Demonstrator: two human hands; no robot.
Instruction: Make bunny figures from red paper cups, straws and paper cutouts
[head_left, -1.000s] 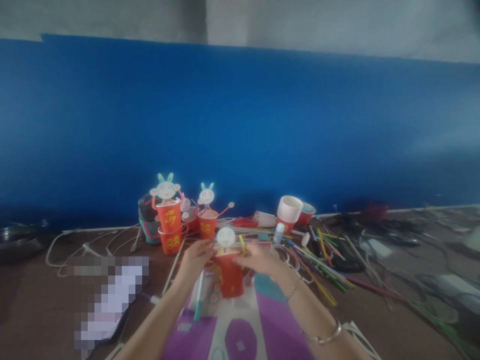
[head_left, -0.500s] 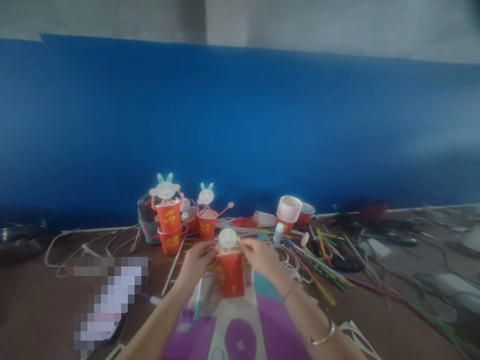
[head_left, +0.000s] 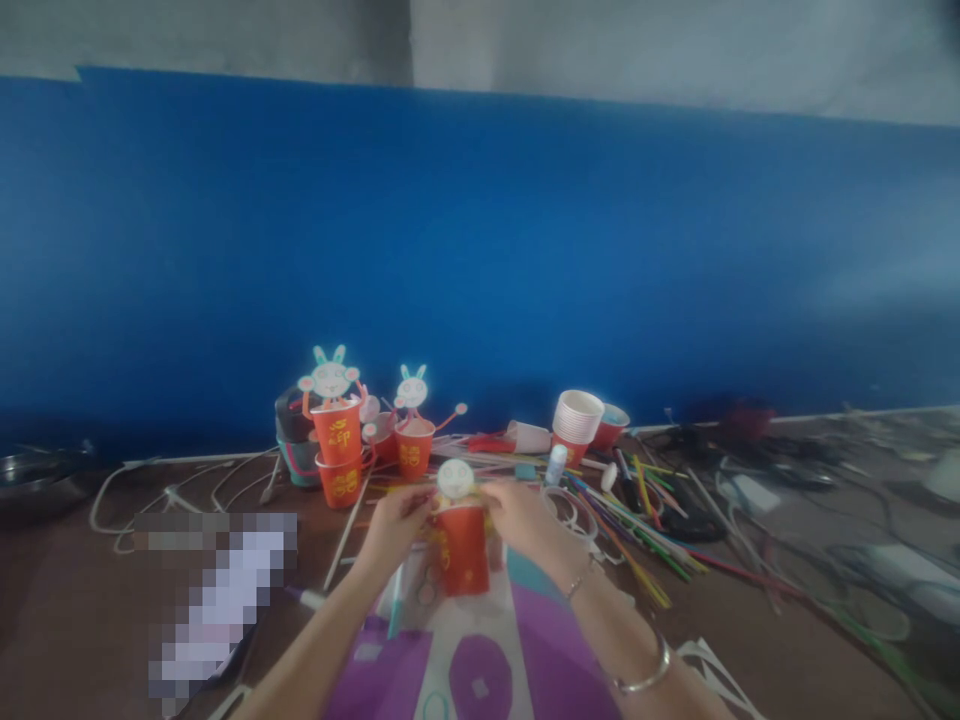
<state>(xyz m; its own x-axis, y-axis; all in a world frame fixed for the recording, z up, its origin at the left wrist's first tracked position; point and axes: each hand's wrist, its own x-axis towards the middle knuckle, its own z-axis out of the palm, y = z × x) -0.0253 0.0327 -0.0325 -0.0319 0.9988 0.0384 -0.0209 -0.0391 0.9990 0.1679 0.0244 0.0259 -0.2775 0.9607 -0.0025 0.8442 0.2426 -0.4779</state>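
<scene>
A red paper cup [head_left: 463, 552] with yellow print stands upright in front of me, a round white paper face [head_left: 454, 479] rising above its rim. My left hand [head_left: 399, 518] is at the cup's left side, thumb and fingers pinched near the rim; what they hold is too small to make out. On the right side, my right hand [head_left: 517, 515] has its fingertips closed beside the rim on a thin yellow piece, mostly hidden now. Beneath the cup lies a purple, white and teal sheet [head_left: 544, 640]. Just left of the cup is a teal-and-white pen [head_left: 397, 595].
Rabbit-faced figures stand in red cups [head_left: 414, 450] and in a stacked pair [head_left: 339, 435] at back left. At back right are stacked paper cups [head_left: 577, 418], a small white bottle [head_left: 556, 465], a tape roll [head_left: 571, 515] and scattered coloured sticks [head_left: 637, 545]. Cables [head_left: 217, 490] lie left.
My right fingertips have come down slightly beside the rim, and the yellow piece at them shows less. My left hand and the cup have barely shifted.
</scene>
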